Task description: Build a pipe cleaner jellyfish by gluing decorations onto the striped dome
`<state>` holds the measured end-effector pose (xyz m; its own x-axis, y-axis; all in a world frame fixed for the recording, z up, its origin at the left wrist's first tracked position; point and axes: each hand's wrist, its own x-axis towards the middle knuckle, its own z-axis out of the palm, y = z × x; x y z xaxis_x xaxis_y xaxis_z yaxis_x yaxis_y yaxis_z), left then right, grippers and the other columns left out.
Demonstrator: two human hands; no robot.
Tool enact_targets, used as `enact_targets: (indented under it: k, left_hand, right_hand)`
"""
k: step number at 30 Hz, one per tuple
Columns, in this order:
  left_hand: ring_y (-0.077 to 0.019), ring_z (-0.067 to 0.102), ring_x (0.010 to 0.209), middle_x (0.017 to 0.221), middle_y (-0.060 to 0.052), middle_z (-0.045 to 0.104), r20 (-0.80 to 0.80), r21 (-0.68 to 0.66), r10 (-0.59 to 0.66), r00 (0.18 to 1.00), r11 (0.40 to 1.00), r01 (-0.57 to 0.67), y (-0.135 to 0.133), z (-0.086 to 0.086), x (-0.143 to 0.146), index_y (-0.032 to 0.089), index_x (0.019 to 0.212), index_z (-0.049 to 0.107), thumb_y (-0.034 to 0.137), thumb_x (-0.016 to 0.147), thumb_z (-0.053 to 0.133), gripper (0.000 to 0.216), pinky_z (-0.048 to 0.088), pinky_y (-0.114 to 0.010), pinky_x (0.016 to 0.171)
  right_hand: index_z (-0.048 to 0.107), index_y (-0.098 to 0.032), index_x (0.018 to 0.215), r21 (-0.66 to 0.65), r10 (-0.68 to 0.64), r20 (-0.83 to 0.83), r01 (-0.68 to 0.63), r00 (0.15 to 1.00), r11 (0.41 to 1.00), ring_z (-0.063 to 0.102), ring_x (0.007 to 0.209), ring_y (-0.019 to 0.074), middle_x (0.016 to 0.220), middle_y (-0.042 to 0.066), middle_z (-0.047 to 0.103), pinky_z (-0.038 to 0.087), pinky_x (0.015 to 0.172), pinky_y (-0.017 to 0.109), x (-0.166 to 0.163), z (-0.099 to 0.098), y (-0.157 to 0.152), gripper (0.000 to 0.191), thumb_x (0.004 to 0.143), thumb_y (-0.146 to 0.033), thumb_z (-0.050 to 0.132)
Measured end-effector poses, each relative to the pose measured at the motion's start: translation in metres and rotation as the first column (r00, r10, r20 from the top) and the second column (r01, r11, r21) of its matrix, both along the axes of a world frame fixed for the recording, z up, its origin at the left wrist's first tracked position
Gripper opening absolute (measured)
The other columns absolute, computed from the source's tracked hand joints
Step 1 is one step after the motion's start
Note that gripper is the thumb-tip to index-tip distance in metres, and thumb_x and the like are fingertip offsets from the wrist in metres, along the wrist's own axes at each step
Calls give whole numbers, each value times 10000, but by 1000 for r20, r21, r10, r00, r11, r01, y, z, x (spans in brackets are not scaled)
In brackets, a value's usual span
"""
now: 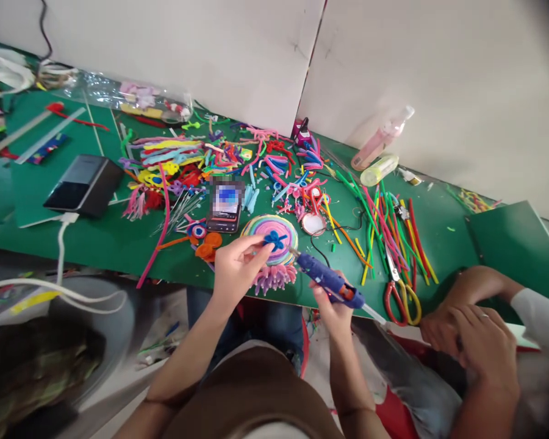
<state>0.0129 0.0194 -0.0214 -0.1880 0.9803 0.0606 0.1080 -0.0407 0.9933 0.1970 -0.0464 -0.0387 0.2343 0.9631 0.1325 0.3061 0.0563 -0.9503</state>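
My left hand (238,268) pinches a small blue pipe-cleaner flower (275,239) and presses it onto a round multicoloured coiled disc (271,235) near the green table's front edge. My right hand (333,311) grips a blue hot glue gun (330,281). Its nozzle points at the flower, just to the flower's right. A pink fuzzy fringe (274,277) hangs below the disc.
Heaps of coloured pipe cleaners (219,160) cover the green table (96,241). A phone (226,206), a black box (85,185), scissors with red and yellow handles (400,292) and bottles (379,160) lie around. Another person's clasped hands (466,332) rest at the right.
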Motion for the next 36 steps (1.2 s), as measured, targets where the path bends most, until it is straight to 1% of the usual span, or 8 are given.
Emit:
enact_targets:
  k: [5, 9, 12, 17, 21, 29, 34, 36]
  left_hand:
    - [-193, 716, 667, 761, -35, 745, 85, -8, -17, 996, 1000, 18, -1, -1, -3, 139, 879, 732, 349, 728, 725, 259, 600, -241, 538]
    - [-200, 720, 671, 741, -33, 743, 99, -10, -17, 995, 1000, 18, -2, -2, -4, 134, 903, 737, 353, 731, 720, 278, 610, -252, 548]
    - [-199, 721, 665, 748, -39, 747, 100, -11, 6, 995, 1000, -5, -2, -2, -3, 133, 890, 738, 347, 719, 727, 273, 611, -254, 558]
    - [-195, 720, 662, 738, -37, 746, 68, 17, 17, 998, 1000, -18, 0, -1, -4, 137, 868, 737, 350, 719, 727, 260, 606, -252, 567]
    - [-187, 717, 650, 723, -30, 742, 60, 32, 7, 998, 999, -9, 0, -2, -5, 140, 859, 735, 340, 722, 727, 242, 600, -246, 559]
    - [-182, 711, 642, 713, -28, 740, 78, -8, -10, 997, 1000, 11, 0, -3, -5, 148, 858, 736, 325, 714, 724, 229, 593, -238, 554]
    - [-177, 701, 610, 675, -20, 726, 85, -24, 2, 996, 1000, 0, 0, -1, -4, 148, 813, 727, 306, 692, 734, 200, 587, -241, 551]
    - [-171, 686, 575, 653, -18, 715, 110, -44, -9, 994, 999, 14, 0, 0, -5, 145, 799, 722, 302, 686, 733, 193, 578, -244, 529]
  right_hand:
    - [605, -207, 756, 70, 4, 140, -14, 990, 997, 485, 577, 124, 670, -23, 553, 400, 571, 275, -15, -3, -1, 181, 769, -354, 709]
    - [581, -206, 775, 143, -31, 251, -5, 968, 990, 482, 595, 125, 674, -32, 539, 389, 579, 268, -18, -2, 2, 170, 796, -340, 684]
    - [568, -209, 758, 170, -34, 298, -18, 954, 985, 475, 590, 128, 650, -36, 527, 377, 566, 263, -18, 2, 4, 170, 808, -336, 670]
    - [562, -207, 736, 150, -24, 313, -24, 949, 988, 460, 552, 117, 640, -40, 515, 378, 540, 254, -19, 7, 5, 184, 811, -343, 662]
    - [569, -207, 745, 127, -18, 313, -23, 949, 992, 462, 554, 117, 654, -38, 515, 392, 549, 257, -18, 7, 4, 185, 810, -353, 662]
    - [578, -207, 779, 110, -64, 324, 29, 944, 993, 465, 565, 119, 666, -41, 510, 396, 564, 261, -15, 5, 3, 175, 808, -350, 675]
    - [578, -210, 767, 118, -85, 327, 48, 941, 992, 472, 569, 122, 660, -39, 521, 401, 568, 262, -18, 6, 4, 191, 793, -361, 692]
    - [577, -210, 765, 116, -114, 339, 79, 934, 990, 480, 576, 129, 650, -36, 526, 409, 580, 268, -18, 4, 6, 204, 785, -372, 700]
